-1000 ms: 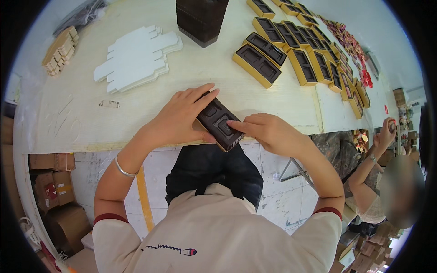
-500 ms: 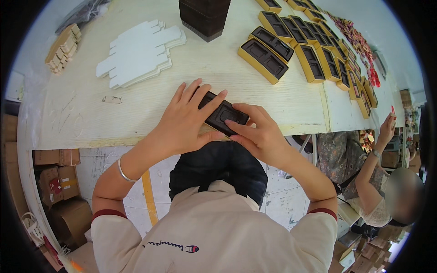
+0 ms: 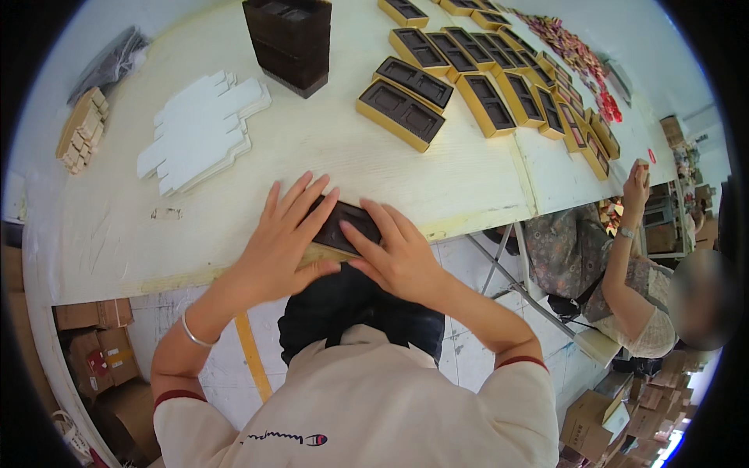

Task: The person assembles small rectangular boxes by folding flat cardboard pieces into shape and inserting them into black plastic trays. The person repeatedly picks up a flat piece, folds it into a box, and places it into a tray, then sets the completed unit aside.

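At the table's front edge lies a gold box with a dark brown moulded plastic tray [image 3: 346, 228] set in it. My left hand [image 3: 287, 234] spans its left end, fingers stretched apart across the top and thumb along the near side. Over the right end bends my right hand [image 3: 398, 253], its index finger pressed on the tray and its thumb at the near edge. Both hands cover much of the box, and its gold side shows only as a thin strip.
Flat white carton blanks [image 3: 199, 132] lie stacked at left, beyond them pale folded pieces [image 3: 84, 129]. A tall stack of dark trays [image 3: 289, 51] stands at the back. Gold boxes with dark trays [image 3: 402, 113] fill the right side. A co-worker's raised hand [image 3: 636, 183] is at far right.
The view has shifted, so the table's things sit lower and further left. Both hands stay on the box; my right fingers lie a little further across the tray.
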A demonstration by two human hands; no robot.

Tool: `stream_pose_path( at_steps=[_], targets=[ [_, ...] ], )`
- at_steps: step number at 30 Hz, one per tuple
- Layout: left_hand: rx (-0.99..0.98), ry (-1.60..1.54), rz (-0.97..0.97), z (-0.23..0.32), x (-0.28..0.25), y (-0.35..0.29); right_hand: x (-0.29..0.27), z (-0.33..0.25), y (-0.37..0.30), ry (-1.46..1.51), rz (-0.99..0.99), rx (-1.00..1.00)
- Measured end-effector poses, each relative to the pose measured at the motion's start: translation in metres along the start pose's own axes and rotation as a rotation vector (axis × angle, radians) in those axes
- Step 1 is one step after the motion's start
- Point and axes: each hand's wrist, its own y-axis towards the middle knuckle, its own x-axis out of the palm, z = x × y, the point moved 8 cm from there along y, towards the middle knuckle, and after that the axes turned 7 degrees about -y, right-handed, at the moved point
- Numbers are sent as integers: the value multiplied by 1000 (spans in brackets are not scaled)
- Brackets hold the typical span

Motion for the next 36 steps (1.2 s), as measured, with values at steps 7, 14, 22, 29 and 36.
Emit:
stream_pose_path(
  at_steps=[7, 14, 22, 29, 36],
  targets=[
    [101, -644, 288, 25, -73, -51, -86, 99, -92, -348, 195, 438],
    [610, -1133, 52, 98, -108, -47, -116, 144, -33, -360, 296, 443],
    [885, -1472, 51, 136, -152, -49, -173, 236, 54, -563, 393, 403],
    [828, -1488, 57, 134, -164, -79, -114, 90, 76, -323, 367, 62],
    [718, -1131, -48, 66, -127, -84, 5, -26, 123, -41, 41, -382]
  ],
)
